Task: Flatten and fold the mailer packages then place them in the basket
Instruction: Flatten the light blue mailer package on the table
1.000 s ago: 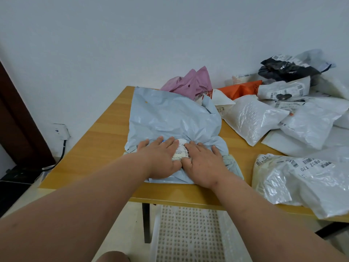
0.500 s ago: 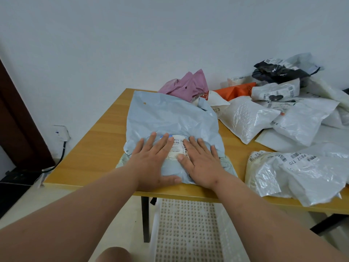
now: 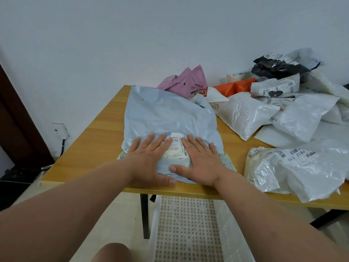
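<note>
Head view shows your left hand and right hand both lying flat, fingers straight and spread, pressing down on the near end of the pale blue mailer; neither hand grips anything. Between your hands the mailer's white shipping label faces up, and the plastic under your palms looks bunched or doubled over, so you appear to be in the flattening stage on this piece, with any fold only begun. That blue mailer lies on the wooden table at its near left part, its far end reaching toward the wall. Beyond the blue mailer sits a crumpled pink mailer, and to the right of it an orange mailer, a white bubble mailer, a black mailer at the far right of the table, and a clear crinkled bag with a barcode label at the near right edge. All of these look unflattened and unfolded. Below the blue mailer, under the table's near edge, the white perforated basket shows no mailers in the part you can see. By my reading, most of the job is left.
</note>
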A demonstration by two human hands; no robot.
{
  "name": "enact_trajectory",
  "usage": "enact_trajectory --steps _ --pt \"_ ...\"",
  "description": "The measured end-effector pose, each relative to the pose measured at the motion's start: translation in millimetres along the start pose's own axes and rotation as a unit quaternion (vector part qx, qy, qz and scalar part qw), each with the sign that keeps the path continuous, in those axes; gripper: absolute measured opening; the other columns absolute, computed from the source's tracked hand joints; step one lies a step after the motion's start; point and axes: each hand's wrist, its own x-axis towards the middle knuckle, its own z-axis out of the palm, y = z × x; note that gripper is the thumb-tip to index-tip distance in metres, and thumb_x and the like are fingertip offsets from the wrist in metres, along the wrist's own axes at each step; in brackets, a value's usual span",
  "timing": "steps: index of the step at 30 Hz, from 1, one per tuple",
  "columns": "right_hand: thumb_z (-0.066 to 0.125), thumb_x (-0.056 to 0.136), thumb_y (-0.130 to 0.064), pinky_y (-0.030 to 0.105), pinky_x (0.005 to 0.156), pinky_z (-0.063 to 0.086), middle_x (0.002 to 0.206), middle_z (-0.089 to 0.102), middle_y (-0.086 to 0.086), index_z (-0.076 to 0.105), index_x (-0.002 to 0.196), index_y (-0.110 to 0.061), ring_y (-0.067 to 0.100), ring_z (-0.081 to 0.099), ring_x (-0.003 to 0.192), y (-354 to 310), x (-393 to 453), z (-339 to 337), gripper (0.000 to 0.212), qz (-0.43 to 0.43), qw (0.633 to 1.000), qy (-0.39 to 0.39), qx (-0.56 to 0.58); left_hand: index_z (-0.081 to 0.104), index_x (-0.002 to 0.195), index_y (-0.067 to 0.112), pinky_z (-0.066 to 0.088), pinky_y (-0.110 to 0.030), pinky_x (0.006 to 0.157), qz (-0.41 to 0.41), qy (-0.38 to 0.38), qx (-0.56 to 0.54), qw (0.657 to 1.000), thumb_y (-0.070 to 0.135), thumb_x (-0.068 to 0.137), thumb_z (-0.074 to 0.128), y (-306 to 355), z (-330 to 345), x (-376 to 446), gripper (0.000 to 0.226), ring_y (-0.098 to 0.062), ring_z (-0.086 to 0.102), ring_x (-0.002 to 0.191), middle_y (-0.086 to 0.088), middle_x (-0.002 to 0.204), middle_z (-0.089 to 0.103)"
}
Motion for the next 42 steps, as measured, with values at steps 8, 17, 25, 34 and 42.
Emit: enact_trajectory --steps 8,17,25,34,42 --pt "0.027 0.097 -0.060 0.042 0.093 0.036 0.111 0.063 -0.003 0.057 0.102 -0.028 0.020 0.057 0.109 -26.8 2.2 -51.6 0.044 0.036 0.997 0.016 -0.061 0.023 0.149 0.043 0.022 -0.044 0.105 -0.057 0.034 0.031 0.997 0.052 0.102 0.017 19.0 -52.8 12.7 0.048 -0.017 0.046 0.131 0.009 0.149 0.043" --pt "0.029 0.094 -0.061 0.052 0.120 -0.004 0.164 -0.006 0.000 0.007 0.156 -0.031 0.022 -0.012 0.150 -3.1 23.8 -19.1 0.072 0.030 0.994 0.059 -0.091 0.013 0.154 0.031 0.002 -0.050 0.120 -0.074 0.039 0.065 0.994 0.073 0.091 0.023 8.2 -27.8 30.3 0.077 -0.024 -0.004 0.150 0.001 0.164 -0.001" --pt "0.017 0.098 -0.061 0.051 0.121 -0.004 0.164 -0.014 -0.003 -0.005 0.156 -0.031 0.018 -0.015 0.150 4.9 34.8 -12.5 0.069 0.035 0.997 0.017 -0.069 -0.010 0.155 0.027 0.001 -0.055 0.119 -0.096 -0.046 0.016 0.994 0.075 0.089 0.017 3.1 -29.4 45.0 0.086 -0.021 -0.008 0.151 0.009 0.164 -0.012" --pt "0.024 0.099 -0.058 0.052 0.121 0.002 0.165 -0.001 -0.005 0.006 0.157 -0.031 0.019 -0.003 0.151 6.4 45.9 -18.4 0.066 0.050 0.998 -0.034 -0.007 0.006 0.156 0.028 0.012 -0.050 0.119 -0.093 -0.078 0.001 0.993 0.076 0.089 0.021 -1.4 -36.3 52.1 0.084 -0.020 0.011 0.150 0.008 0.164 0.009" --pt "0.024 0.102 -0.044 0.049 0.116 0.022 0.153 0.038 0.002 0.040 0.146 -0.024 0.025 0.026 0.144 0.7 54.9 -29.7 0.050 0.070 0.995 -0.036 0.062 0.028 0.150 0.020 0.030 -0.039 0.112 -0.080 -0.130 -0.015 0.988 0.079 0.085 0.034 2.1 -51.9 58.8 0.088 -0.026 0.036 0.136 -0.005 0.155 0.031"
